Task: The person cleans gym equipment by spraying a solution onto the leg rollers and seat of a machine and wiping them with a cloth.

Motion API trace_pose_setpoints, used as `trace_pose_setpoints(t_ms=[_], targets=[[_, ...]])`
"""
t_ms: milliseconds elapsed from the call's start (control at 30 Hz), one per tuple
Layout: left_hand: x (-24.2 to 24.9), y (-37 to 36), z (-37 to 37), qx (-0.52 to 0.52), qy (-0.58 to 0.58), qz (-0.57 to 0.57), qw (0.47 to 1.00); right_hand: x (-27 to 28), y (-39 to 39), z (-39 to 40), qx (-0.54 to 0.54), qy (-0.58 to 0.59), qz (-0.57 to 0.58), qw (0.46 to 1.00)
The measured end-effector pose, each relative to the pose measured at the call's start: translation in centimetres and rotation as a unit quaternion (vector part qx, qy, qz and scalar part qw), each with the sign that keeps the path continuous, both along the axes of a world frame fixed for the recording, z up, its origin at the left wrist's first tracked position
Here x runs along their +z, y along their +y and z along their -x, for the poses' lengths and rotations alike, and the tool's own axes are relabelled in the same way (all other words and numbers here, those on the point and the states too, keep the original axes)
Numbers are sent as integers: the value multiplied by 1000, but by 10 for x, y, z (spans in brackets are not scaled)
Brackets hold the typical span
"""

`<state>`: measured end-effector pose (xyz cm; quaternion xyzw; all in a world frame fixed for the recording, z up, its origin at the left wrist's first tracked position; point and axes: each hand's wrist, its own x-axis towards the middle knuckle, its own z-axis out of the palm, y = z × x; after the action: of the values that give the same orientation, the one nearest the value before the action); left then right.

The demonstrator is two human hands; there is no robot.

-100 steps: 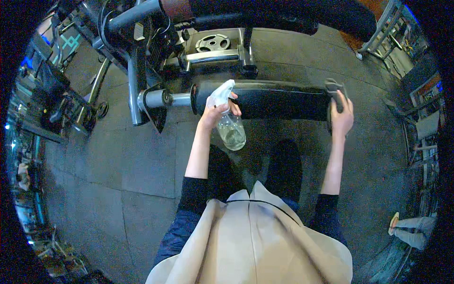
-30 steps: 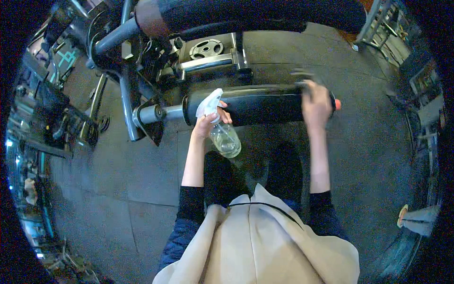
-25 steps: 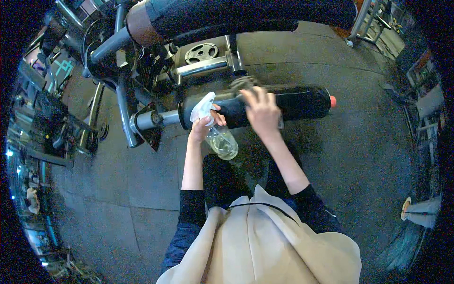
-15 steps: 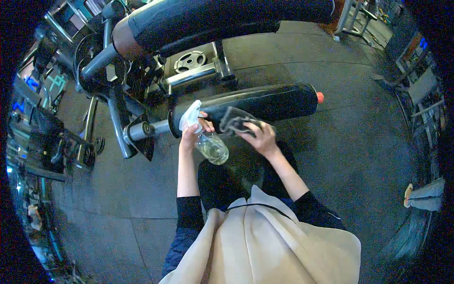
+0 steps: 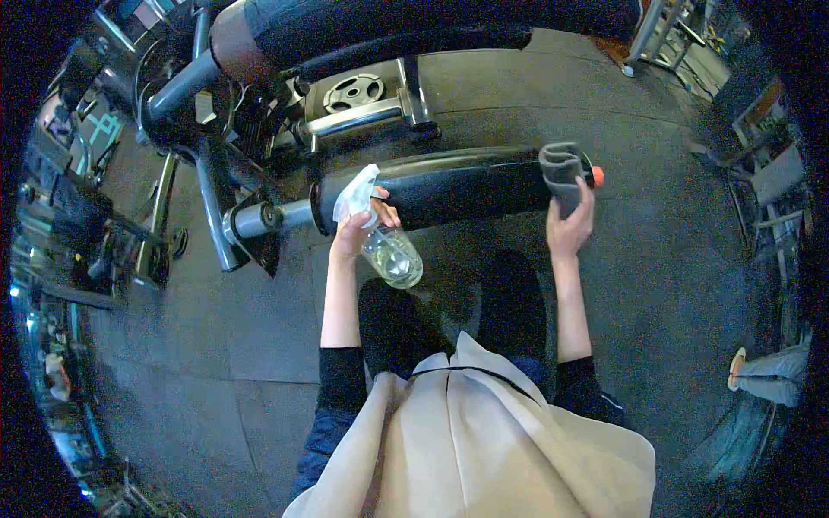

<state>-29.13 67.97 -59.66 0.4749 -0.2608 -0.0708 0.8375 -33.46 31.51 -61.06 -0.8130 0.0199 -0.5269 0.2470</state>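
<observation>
1. Over a dark gym floor (image 5: pixel 268 328), seen from the wearer's head, two bare hands reach forward to a long, black, padded roller (image 5: pixel 466 186) lying crosswise.
2. Left hand (image 5: pixel 363 223): its grip is closed around the neck of a clear spray bottle (image 5: pixel 394 257) with a white spray head. The bottle tilts, its base toward the lower right, near the roller's left end. Pale liquid shows inside.
3. Right hand (image 5: pixel 572 226): its grip is closed on a folded dark grey cloth (image 5: pixel 561 173), held at the roller's right end, just beside a red end cap (image 5: pixel 598 176).
4. At the roller's left end, a metal bar (image 5: pixel 298 214) joins it to the machine frame (image 5: pixel 214 203).
5. Beyond the roller are a round weight plate (image 5: pixel 354 93) and a larger black pad (image 5: pixel 414 26).
6. Far right, another person's lower legs (image 5: pixel 768 377) are visible, well apart from both hands.
</observation>
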Motion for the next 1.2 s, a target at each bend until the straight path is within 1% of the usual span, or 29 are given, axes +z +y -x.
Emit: trace_pose_setpoints(t_ms=[33,67,100,133,200,233,267,300,333,367,433,467,500,533,567,633,667,700,733,767,800,867,967,1000,1033,1067,1100,1167,1200], targets=[[-4,1,0,-6,7,2,1000,15,19,1,46,41,-22,998],[-7,3,-4,-12,11,4,1000,23,38,-3,78,54,35,995],[-8,4,-6,-19,14,6,1000,36,63,-4,112,83,68,988],[-3,3,-4,-15,7,-7,1000,43,93,-7,122,104,95,983],[0,3,-3,-18,23,-8,1000,58,144,-17,221,129,78,964],[-3,4,-3,-11,32,-9,999,64,166,-20,271,166,87,944],[-2,4,-2,0,34,-4,999,61,187,-25,281,156,121,939],[-2,3,-2,11,35,2,999,64,200,-25,273,147,111,944],[-2,3,-2,10,39,17,999,67,198,-26,278,135,103,945],[-3,3,-2,12,39,8,999,70,196,-27,282,123,95,947],[4,-1,5,17,44,-6,999,67,180,-28,263,147,139,943],[2,1,3,17,30,-20,999,68,169,-30,239,177,165,940],[2,1,3,16,33,-26,999,77,154,-28,222,199,165,940],[2,2,2,16,36,-30,999,79,134,-31,215,190,151,946],[2,2,2,18,39,-35,998,84,112,-30,200,223,132,945],[5,2,3,20,39,-35,998,90,62,-30,139,236,137,952],[3,3,1,18,33,-33,999,87,33,-33,112,220,139,959],[1,3,0,15,27,-30,999,80,-1,-39,95,196,116,969],[0,0,1,24,17,-15,999,83,-19,-32,49,214,55,974],[1,-2,0,32,15,-11,999,80,-39,-33,-1,227,57,972],[2,-3,0,39,14,-8,999,79,-52,-33,-14,239,51,970],[8,-4,5,45,6,-15,999,70,-54,-36,-57,235,69,968],[9,-6,8,71,-2,-87,994,64,-27,-51,-87,225,93,966],[11,-7,9,78,-5,-106,991,65,-9,-57,-67,210,114,969],[12,-7,11,74,-3,-102,992,78,17,-58,13,233,97,968],[13,-7,13,69,-2,-99,993,80,47,-61,105,201,83,970],[15,-8,15,63,0,-97,993,83,81,-63,188,133,111,967],[19,-12,25,88,-13,-83,993,80,151,-68,158,257,185,935],[16,-9,30,82,0,-74,994,78,180,-61,230,190,161,941]])
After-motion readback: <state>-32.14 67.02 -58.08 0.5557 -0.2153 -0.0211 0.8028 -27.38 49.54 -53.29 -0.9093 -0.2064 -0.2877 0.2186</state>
